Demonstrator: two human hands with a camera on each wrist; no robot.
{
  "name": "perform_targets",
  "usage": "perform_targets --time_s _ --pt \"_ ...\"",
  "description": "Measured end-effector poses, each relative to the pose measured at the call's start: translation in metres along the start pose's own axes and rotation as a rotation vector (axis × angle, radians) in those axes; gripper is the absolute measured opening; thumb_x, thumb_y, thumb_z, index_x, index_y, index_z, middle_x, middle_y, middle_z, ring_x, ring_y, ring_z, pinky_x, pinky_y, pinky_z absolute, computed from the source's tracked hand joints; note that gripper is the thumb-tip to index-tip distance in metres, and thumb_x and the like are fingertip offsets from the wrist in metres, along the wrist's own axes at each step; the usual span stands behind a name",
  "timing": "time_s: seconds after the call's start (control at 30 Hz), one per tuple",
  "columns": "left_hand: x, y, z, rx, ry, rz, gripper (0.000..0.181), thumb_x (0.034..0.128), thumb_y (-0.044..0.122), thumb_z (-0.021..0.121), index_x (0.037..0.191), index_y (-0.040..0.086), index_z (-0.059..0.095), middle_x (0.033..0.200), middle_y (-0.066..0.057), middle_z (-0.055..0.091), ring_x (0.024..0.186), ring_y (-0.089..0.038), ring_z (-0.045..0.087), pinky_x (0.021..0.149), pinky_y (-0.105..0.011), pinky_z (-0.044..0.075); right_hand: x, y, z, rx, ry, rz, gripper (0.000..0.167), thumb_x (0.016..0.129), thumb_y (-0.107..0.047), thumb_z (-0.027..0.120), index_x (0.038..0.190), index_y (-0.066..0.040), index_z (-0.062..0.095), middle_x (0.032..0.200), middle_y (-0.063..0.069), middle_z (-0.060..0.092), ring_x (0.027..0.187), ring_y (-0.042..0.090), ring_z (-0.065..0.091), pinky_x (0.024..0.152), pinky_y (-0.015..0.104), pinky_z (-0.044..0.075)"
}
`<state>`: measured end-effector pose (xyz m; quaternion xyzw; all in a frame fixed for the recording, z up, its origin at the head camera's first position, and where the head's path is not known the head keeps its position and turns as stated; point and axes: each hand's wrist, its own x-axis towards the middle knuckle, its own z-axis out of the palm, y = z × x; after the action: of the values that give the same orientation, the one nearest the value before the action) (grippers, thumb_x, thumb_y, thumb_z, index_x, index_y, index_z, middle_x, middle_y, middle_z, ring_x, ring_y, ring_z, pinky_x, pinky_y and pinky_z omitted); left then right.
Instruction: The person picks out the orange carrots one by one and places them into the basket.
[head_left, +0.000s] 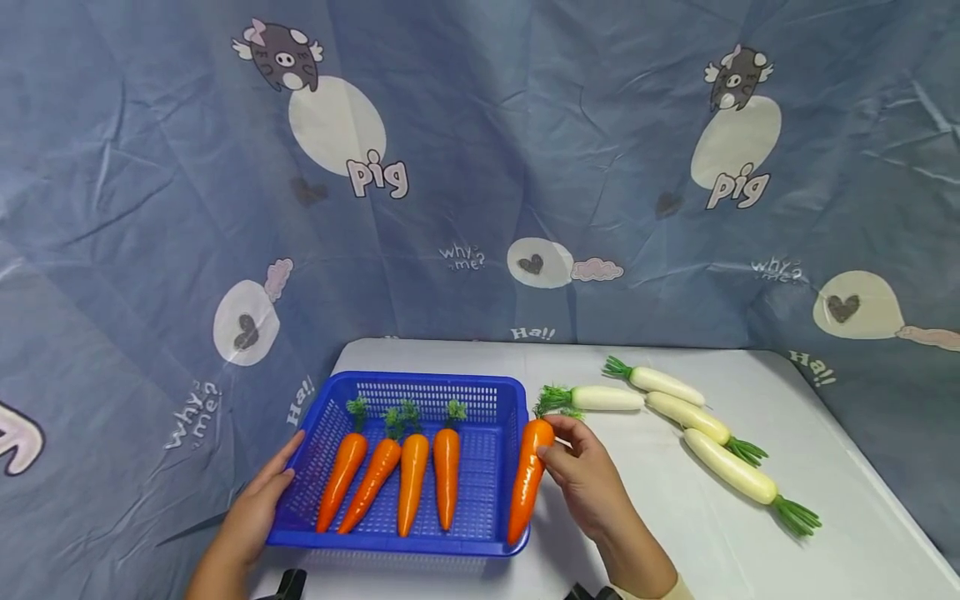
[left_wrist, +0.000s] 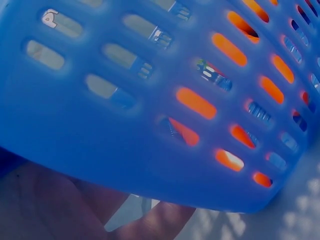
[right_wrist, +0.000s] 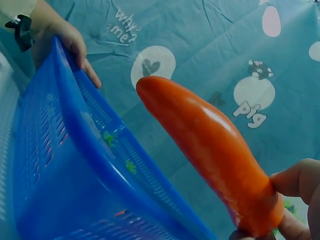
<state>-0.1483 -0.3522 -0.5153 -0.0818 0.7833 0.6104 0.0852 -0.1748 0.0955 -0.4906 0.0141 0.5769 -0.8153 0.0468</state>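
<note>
My right hand (head_left: 592,479) pinches an orange carrot (head_left: 529,479) near its leafy top, thumb on the near face. The carrot hangs tip down over the right rim of a blue plastic basket (head_left: 405,546). In the right wrist view the held carrot (right_wrist: 210,150) appears above the basket rim, thumb and fingers at its thick end. Inside the basket several carrots (head_left: 412,483) lie side by side, green tops toward the back. My left hand (head_left: 251,512) grips the basket's left rim; the left wrist view shows its fingers (left_wrist: 155,220) against the slotted wall (left_wrist: 125,135).
On the white table (head_left: 750,542) right of the basket lie several white radishes (head_left: 607,398) with green leaves, some pointing back left, others toward the front right. A blue printed cloth (head_left: 480,167) hangs behind the table and down its left side.
</note>
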Motion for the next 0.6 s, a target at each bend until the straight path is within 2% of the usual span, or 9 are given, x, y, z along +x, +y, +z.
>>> perform_targets --time_s 0.2,0.6 --pt "0.001 0.0 -0.001 0.003 0.0 -0.011 0.057 0.1142 0.02 0.027 0.17 0.024 0.014 0.176 -0.014 -0.004 0.159 -0.044 -0.003 0.122 -0.07 0.003 0.002 0.002 0.009 -0.024 -0.027 -0.014 0.047 0.089 0.009 0.066 0.135 0.006 0.054 0.122 0.015 0.06 0.105 0.024 0.063 0.086 0.03 0.058" --pt "0.001 -0.001 -0.001 -0.001 -0.006 -0.001 0.057 0.1141 0.019 0.027 0.17 0.022 0.015 0.176 -0.015 -0.003 0.159 -0.045 -0.001 0.122 -0.07 0.004 0.002 0.003 0.023 -0.077 -0.057 0.024 0.047 0.089 0.007 0.067 0.134 0.003 0.055 0.119 0.016 0.063 0.105 0.024 0.063 0.086 0.031 0.058"
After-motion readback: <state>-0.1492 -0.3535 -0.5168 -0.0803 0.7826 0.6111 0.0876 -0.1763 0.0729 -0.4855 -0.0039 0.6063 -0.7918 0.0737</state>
